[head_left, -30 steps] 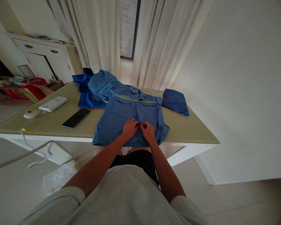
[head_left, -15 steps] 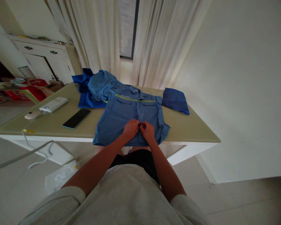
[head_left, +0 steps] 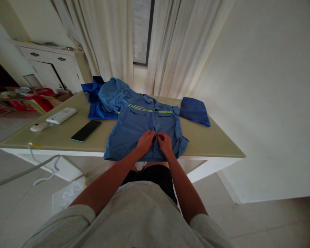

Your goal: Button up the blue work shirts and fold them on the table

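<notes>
A blue work shirt (head_left: 126,132) lies front side up on the table, its collar toward the window and its hem at the near edge. Yellow stripes cross its chest above two flapped pockets. My left hand (head_left: 146,140) is closed on the front opening, fingertips pinching the cloth edge. Right beside it, my right hand (head_left: 165,142) pinches the other side of the same opening. Whatever button sits between the fingertips is too small to make out. One sleeve is bunched at the upper left.
Darker blue clothing (head_left: 94,94) lies at the back left of the table (head_left: 212,144), and a folded dark blue garment (head_left: 195,111) at the right. A phone (head_left: 86,131), a white power bank (head_left: 62,115) and a white cable (head_left: 45,167) are on the left. A wall stands on the right.
Both hands stay at the shirt's front opening. My right hand's fingers have shifted slightly at the cloth edge. The whole view has moved a little.
</notes>
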A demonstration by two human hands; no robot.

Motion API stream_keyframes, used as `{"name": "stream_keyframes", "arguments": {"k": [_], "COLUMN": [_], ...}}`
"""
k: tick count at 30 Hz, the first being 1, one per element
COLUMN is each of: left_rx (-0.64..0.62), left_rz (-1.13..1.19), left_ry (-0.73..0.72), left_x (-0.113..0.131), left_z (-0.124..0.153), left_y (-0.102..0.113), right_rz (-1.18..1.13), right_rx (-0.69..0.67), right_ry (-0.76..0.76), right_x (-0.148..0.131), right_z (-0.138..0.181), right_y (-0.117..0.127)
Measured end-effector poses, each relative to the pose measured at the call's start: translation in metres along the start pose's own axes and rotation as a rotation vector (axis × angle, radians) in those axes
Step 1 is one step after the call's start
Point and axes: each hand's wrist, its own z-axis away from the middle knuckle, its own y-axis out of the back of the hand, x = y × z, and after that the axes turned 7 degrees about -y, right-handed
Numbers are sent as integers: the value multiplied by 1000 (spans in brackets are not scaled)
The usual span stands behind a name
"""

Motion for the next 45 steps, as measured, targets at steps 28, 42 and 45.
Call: {"name": "stream_keyframes", "arguments": {"k": [28, 42, 45], "left_rx": [19, 34, 34], "left_rz": [-44, -93, -119], "left_ry": [-6, -5, -24], "left_x": [1, 5, 5], "left_z": [3, 4, 5], "left_y": [-1, 2, 0], "right_rz": [55, 72, 58], "right_rx": [6, 1, -15], "right_ry": [-35, -25, 0], "right_x": [-1, 0, 2], "right_z": [6, 5, 5], "right_y": [-2, -2, -2]}}
